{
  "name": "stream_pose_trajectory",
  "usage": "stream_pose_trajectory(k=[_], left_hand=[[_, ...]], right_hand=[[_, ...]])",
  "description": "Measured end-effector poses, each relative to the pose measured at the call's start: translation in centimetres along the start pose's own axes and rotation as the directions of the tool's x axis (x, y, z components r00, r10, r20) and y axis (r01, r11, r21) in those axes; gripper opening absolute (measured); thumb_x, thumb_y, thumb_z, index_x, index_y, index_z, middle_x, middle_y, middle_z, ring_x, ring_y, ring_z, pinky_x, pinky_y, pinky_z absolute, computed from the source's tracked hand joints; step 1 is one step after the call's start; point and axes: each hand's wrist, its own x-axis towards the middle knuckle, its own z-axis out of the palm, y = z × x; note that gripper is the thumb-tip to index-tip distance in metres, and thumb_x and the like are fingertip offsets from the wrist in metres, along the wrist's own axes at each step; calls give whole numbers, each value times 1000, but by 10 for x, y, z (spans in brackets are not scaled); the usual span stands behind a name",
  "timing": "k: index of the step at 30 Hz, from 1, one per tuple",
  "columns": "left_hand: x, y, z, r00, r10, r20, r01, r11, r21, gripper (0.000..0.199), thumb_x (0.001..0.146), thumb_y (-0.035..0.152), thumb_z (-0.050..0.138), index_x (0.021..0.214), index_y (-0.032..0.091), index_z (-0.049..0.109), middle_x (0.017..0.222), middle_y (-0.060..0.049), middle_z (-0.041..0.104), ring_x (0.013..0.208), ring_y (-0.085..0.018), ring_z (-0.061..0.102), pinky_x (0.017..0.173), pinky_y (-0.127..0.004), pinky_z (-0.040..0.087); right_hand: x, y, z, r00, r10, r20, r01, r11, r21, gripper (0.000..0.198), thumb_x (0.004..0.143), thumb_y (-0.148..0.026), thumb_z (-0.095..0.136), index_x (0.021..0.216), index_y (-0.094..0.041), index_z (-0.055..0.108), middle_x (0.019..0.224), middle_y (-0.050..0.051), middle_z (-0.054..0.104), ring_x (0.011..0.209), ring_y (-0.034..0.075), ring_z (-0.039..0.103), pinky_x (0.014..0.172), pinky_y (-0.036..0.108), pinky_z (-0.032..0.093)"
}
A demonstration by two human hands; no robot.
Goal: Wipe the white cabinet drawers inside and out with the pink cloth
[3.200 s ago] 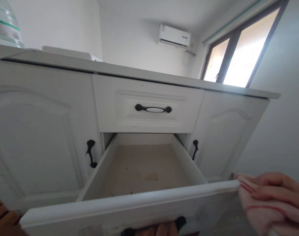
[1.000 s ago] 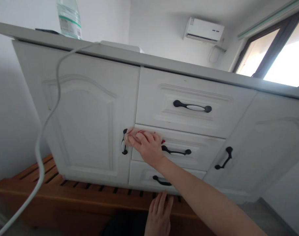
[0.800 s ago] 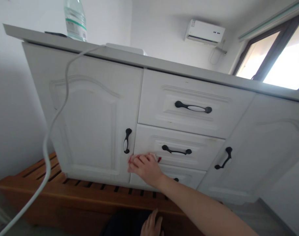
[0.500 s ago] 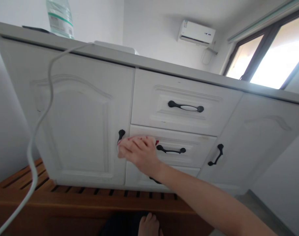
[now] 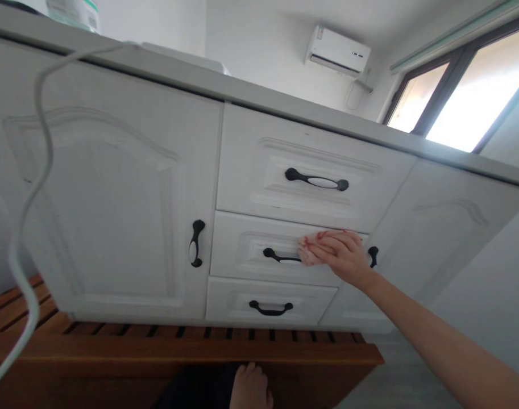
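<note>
My right hand point(image 5: 338, 255) is closed around a white cloth with red marks point(image 5: 308, 250). It presses the cloth to the front of the middle drawer point(image 5: 242, 244), over the right end of its black handle point(image 5: 280, 257). At the bottom of the view, my left hand point(image 5: 251, 387) rests beside dark clothing at the wooden edge, fingers curled and pressed together. Whatever lies under those fingers is hidden. The white cabinet point(image 5: 127, 216) also has a top drawer point(image 5: 316, 162) and a bottom drawer point(image 5: 229, 295), both closed.
A white cable point(image 5: 46, 147) hangs down at the left from the cabinet top. A bottle point(image 5: 74, 14) stands up there, partly cut off. The cabinet sits on a slatted wooden platform point(image 5: 157, 343). An air conditioner point(image 5: 338, 51) and a window point(image 5: 476, 85) are behind.
My right hand has moved right with the cloth, from beside the left door's handle to the middle drawer's right part. The view has shifted slightly; my left hand stays low.
</note>
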Motion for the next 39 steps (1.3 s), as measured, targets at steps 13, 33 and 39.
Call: stream_pose_trajectory(k=[13,33,39], left_hand=[[3,11,-1,1000,-2,1,2,1000,0,48,82,30,43,108,3,73,117,-24,70,125,-39,56,106,-55,41],[-6,-3,2,996,-33,-78,32,999,-14,43,88,31,39,105,11,73,119,-17,71,124,-35,57,108,-52,41],[-8,0,-1,996,-16,-92,15,1000,-15,42,89,30,38,101,13,74,114,-16,72,120,-35,59,104,-54,43]], right_hand=[[-25,-30,-25,989,150,19,-151,979,135,40,91,-6,61,123,-28,67,113,6,66,112,24,57,95,43,48],[102,-100,28,979,77,187,-133,942,308,28,100,-19,51,126,-25,59,119,6,66,104,22,54,90,40,49],[41,-55,0,969,130,210,-210,882,422,36,100,-15,46,134,-22,56,119,9,67,109,22,58,95,37,52]])
